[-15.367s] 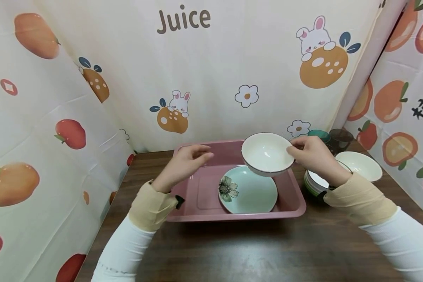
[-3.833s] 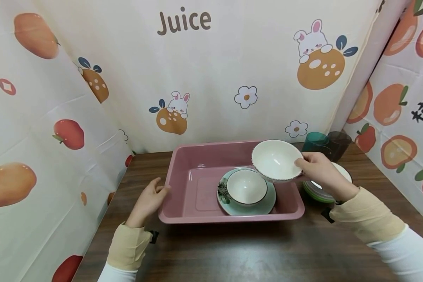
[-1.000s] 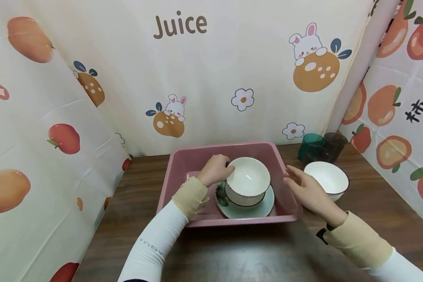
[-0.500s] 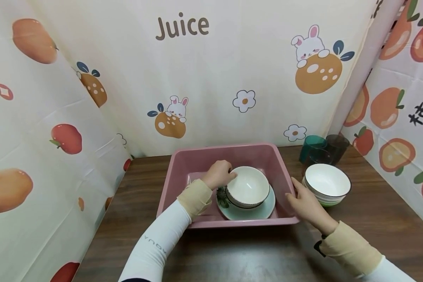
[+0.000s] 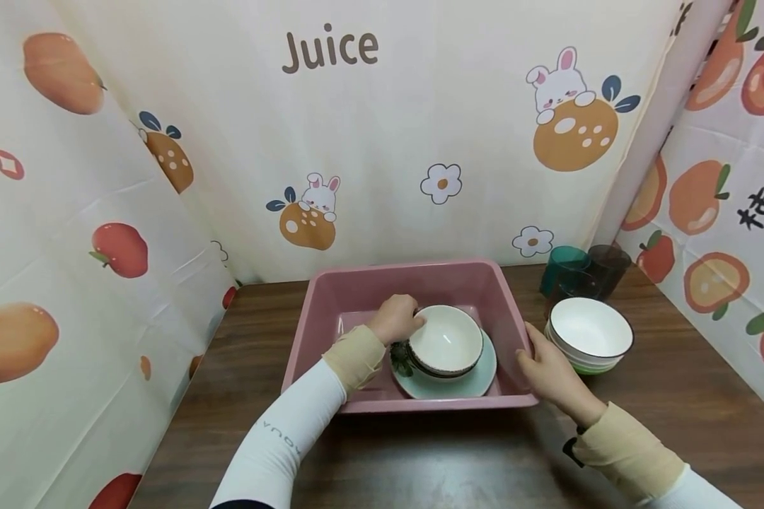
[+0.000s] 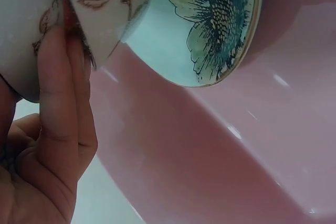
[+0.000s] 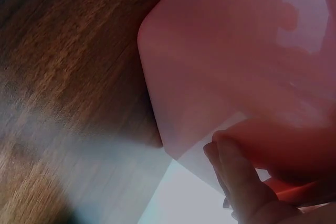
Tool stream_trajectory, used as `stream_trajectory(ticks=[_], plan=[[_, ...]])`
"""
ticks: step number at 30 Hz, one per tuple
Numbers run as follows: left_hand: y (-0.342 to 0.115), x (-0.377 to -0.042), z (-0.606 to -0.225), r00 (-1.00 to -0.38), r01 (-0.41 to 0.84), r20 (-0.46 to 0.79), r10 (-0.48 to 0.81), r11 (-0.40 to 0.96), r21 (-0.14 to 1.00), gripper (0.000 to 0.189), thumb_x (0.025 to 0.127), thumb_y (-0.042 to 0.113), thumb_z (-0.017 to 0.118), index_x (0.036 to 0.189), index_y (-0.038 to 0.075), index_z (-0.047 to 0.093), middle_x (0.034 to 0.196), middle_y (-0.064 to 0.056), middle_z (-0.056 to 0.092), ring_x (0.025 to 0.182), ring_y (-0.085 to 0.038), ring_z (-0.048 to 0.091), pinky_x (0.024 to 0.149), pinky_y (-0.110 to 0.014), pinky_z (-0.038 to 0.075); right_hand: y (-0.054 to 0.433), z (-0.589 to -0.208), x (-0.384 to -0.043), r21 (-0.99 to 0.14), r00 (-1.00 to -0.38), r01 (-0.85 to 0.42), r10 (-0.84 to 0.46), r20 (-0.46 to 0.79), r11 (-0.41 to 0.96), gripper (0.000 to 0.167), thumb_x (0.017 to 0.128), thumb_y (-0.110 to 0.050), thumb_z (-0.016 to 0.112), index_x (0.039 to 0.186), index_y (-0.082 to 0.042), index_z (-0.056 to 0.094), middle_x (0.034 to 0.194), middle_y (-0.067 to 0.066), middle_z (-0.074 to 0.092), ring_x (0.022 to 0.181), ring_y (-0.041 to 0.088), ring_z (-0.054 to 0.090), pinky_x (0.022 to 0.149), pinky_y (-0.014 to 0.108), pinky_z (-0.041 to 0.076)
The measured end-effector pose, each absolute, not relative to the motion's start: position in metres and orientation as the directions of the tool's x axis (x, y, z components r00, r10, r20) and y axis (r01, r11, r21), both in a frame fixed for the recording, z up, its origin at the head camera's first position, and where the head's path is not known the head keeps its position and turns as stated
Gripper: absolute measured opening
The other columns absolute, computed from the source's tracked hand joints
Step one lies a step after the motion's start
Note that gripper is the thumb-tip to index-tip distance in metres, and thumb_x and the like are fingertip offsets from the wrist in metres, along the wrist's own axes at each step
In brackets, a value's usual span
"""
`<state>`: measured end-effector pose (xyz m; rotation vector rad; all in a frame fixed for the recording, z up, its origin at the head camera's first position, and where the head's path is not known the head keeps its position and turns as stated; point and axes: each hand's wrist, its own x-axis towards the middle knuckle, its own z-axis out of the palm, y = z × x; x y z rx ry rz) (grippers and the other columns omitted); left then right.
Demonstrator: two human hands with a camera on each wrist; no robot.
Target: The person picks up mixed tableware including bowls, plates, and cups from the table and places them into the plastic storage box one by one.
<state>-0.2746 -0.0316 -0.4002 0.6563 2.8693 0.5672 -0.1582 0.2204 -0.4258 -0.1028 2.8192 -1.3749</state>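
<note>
My left hand [image 5: 395, 319] pinches the rim of a white bowl [image 5: 446, 343] with a dark, speckled edge. In the left wrist view the bowl's outside [image 6: 16, 30] shows a brown leaf pattern, and my fingers lie along it. This bowl sits in a second one, largely hidden, on a pale green plate [image 5: 477, 378] with a dark flower. The plate lies in a pink rectangular basin [image 5: 331, 318]. My right hand [image 5: 552, 371] holds the basin's right rim, thumb on the inner side; the right wrist view shows its fingers [image 7: 236, 169] against the pink wall.
Right of the basin stands a stack of white bowls [image 5: 588, 329] with a green one at the bottom. Behind it are a teal cup [image 5: 563, 261] and dark cups [image 5: 608, 265]. Printed cloth [image 5: 382, 141] hangs behind and at both sides of the brown wooden table [image 5: 433, 459].
The bowl my right hand carried over the basin is now in my left hand and has come down into the lower bowl. My right hand has moved onto the basin's right rim.
</note>
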Motion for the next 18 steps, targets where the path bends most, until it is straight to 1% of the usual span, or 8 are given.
stream_trajectory(ticks=[6, 18], plan=[[-0.0304, -0.2756, -0.401, -0.895, 0.403, -0.034, 0.445, 0.839, 0.366, 0.042, 0.094, 0.02, 0.063, 0.057, 0.014, 0.043, 0.055, 0.003, 0.04, 0.053, -0.013, 0.037, 0.052, -0.024, 0.032, 0.2211, -0.4259, -0.1581, -0.781, -0.998, -0.062, -0.056, 0.034, 0.621, 0.055, 0.096, -0.003, 0.044, 0.146, 0.012, 0.027, 0.132, 0.036, 0.052, 0.115, 0.046, 0.059, 0.09, 0.058, 0.051], [-0.0316, -0.2768, -0.4022, -0.889, 0.424, -0.026, 0.458, 0.842, 0.333, 0.034, 0.093, 0.021, 0.064, 0.063, 0.01, 0.058, 0.059, 0.001, 0.05, 0.056, -0.013, 0.042, 0.055, -0.025, 0.034, 0.2206, -0.4258, -0.1581, -0.776, -0.998, -0.061, -0.054, 0.035, 0.628, 0.055, 0.096, -0.003, 0.044, 0.146, 0.012, 0.027, 0.132, 0.037, 0.051, 0.114, 0.047, 0.058, 0.089, 0.058, 0.051]])
